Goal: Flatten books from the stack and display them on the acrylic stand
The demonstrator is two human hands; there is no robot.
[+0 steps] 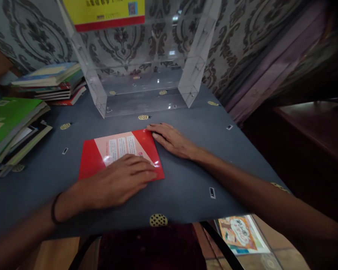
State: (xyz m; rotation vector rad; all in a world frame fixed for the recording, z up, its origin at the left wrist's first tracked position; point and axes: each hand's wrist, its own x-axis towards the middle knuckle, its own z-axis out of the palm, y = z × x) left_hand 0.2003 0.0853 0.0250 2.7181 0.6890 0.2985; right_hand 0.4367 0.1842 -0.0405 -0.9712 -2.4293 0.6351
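A thin red book (87,159) with a pale pink panel of printed text lies flat on the dark grey-blue tablecloth, turned on its side. My left hand (121,178) rests over its lower right part, fingers stretched out, covering some of the print. It wears a dark band at the wrist. At the book's upper right corner is my right hand (171,138), its fingers extended and the fingertips touching the edge. Neither hand is wrapped round anything.
Behind the book stands a clear acrylic rack (197,63) with a yellow book (109,9) high in it. To the left lie a stack of books (53,78) and a nearer stack topped by a green book (17,108). An illustrated book (238,234) is below the table's front edge.
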